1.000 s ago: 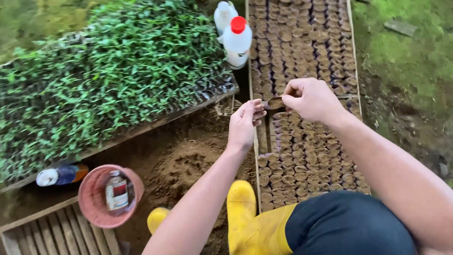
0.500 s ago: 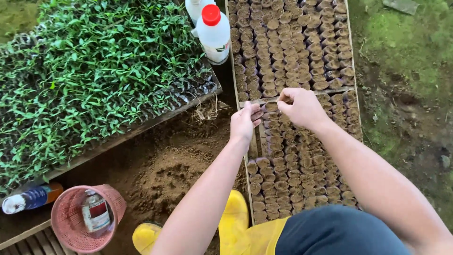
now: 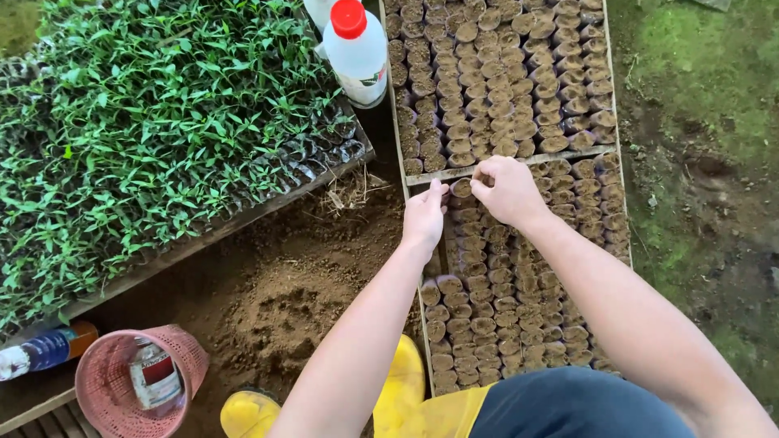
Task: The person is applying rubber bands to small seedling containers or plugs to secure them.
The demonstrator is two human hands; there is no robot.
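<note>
My left hand (image 3: 425, 214) and my right hand (image 3: 507, 190) meet over a wooden-framed bed (image 3: 617, 203) packed with several small soil-filled seedling bags (image 3: 495, 97). Both reach the row of bags just below the frame's cross bar (image 3: 560, 156). The right hand's fingers are pinched together at a bag's top (image 3: 461, 188); whether they hold something small I cannot tell. My left fingertips touch the same bag from the left, slightly curled.
A white bottle with a red cap (image 3: 355, 50) stands at the bed's top left. A tray of green seedlings (image 3: 146, 122) fills the left. Loose soil (image 3: 284, 308) lies below it, near a pink basket (image 3: 134, 381) holding a jar, a lying bottle (image 3: 45, 349) and yellow boots (image 3: 398, 397).
Both hands have stayed together at the same row of bags. The view has shifted, so the basket and bottles sit lower and further left in frame.
</note>
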